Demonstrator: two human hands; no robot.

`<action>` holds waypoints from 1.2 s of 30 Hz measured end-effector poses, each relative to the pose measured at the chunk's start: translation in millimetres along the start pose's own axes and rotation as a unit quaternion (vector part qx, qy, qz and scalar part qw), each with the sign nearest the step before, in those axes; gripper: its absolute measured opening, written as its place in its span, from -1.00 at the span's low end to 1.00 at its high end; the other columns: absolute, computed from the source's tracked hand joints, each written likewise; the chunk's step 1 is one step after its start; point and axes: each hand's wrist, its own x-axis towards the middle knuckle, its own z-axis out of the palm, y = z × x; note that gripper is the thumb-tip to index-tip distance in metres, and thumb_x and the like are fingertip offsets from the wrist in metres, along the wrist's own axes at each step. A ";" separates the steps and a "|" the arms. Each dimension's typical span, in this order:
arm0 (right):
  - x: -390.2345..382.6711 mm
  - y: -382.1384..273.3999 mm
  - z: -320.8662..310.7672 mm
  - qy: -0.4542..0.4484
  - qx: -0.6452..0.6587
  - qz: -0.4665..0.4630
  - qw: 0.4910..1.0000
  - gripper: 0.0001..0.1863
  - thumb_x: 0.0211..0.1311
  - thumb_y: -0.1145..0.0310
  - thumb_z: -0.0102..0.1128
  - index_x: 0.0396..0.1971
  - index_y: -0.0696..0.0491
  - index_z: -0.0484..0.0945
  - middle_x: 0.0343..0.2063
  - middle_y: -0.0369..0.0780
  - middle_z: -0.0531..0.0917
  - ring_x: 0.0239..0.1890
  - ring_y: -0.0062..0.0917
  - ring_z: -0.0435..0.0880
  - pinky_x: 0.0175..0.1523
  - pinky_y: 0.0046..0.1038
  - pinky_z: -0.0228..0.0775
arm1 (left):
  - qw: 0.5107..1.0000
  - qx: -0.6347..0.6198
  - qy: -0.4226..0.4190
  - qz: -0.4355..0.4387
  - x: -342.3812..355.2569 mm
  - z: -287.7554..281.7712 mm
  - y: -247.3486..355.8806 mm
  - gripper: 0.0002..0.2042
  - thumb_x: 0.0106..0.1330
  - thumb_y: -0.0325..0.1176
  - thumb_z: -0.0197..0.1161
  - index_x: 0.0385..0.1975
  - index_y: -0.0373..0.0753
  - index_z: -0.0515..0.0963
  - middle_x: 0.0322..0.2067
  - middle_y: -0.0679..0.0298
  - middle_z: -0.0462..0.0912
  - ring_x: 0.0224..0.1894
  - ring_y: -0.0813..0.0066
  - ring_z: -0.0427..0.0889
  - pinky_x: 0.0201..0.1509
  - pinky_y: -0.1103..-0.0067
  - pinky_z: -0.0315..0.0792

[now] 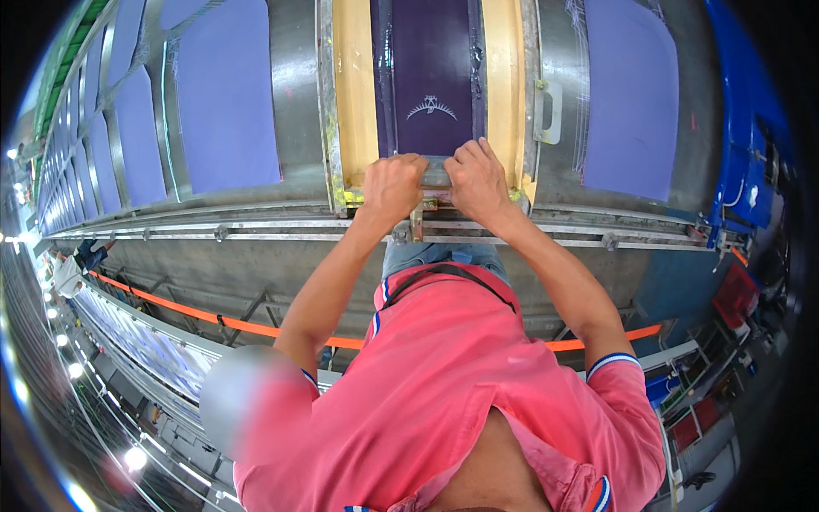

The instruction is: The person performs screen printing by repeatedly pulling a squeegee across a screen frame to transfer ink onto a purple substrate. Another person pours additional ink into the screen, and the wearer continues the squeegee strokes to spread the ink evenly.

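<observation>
Gripping: bare L hand + bare R hand, each grip clamped on flat grey bar btwn them.
Bar: near end of flat dark-purple screen w/ white line emblem, inside yellow-sided rect. frame.
Tabletop: grey metal, flat lilac panels L & R of frame.

We're looking down from the head, close over shirt, left hand and right hand, the wide lens bending the table.

Bright, glaring lamps, fisheye-bent edges
</observation>
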 end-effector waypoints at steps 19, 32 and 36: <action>385.3 198.6 -94.0 -0.051 -0.039 0.103 0.993 -0.87 -0.09 0.43 0.14 -0.52 0.09 0.64 -0.46 0.00 0.67 -0.29 -0.08 0.67 -0.15 -0.09 0.51 | 0.980 0.142 0.129 0.050 418.0 -139.4 -125.6 -0.85 -0.05 -0.39 0.20 -0.58 -0.31 0.65 -0.49 -0.13 0.66 -0.37 -0.11 0.68 -0.26 0.12 0.55; 248.1 139.4 -43.5 0.015 -0.084 -0.027 0.996 -0.89 0.00 0.43 0.16 -0.47 0.04 0.64 -0.41 -0.19 0.67 -0.17 -0.27 0.62 0.04 -0.17 0.44 | 0.988 0.136 0.076 0.018 265.1 -86.3 -85.3 -0.66 0.01 -0.39 0.20 -0.21 0.13 0.74 -0.49 0.09 0.69 -0.40 0.05 0.69 -0.33 0.26 0.55; 153.7 86.2 -19.5 -0.002 -0.058 -0.033 0.998 -0.93 0.01 0.45 0.17 -0.50 0.05 0.62 -0.45 -0.20 0.62 -0.17 -0.30 0.58 0.12 -0.09 0.36 | 0.995 0.099 0.022 -0.011 155.2 -51.7 -53.1 -0.68 0.00 -0.43 0.20 -0.28 0.12 0.74 -0.45 0.14 0.71 -0.39 0.09 0.70 -0.33 0.26 0.56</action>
